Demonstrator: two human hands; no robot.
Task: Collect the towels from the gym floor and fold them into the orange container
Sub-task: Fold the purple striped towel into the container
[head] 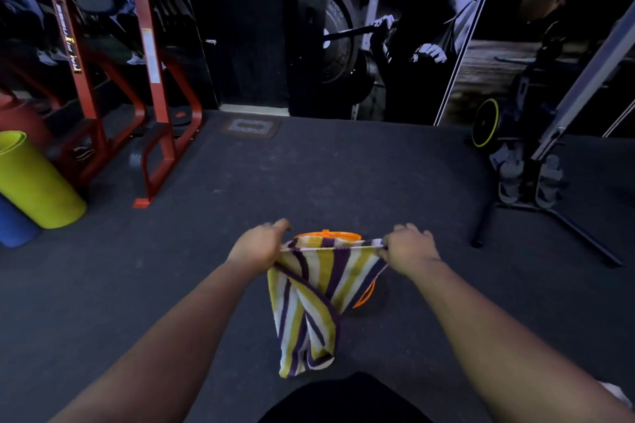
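The left hand [258, 245] and right hand [409, 247] each pinch a top corner of the striped towel [316, 299], stretching its upper edge taut above the orange container [328, 236], which stands on the gym floor [309, 175] mostly hidden behind the hanging cloth.

Centre: towel [311, 299] hangs between left hand [259, 244] and right hand [409, 247], above the floor [309, 175].
Behind towel: container [328, 235] on the floor, mostly hidden.
Far left: two rolled mats [34, 182] lying side by side.
Behind mats: rack [154, 79], standing on the floor.
Far right: stand [536, 175] with weights, near the wall [395, 27].
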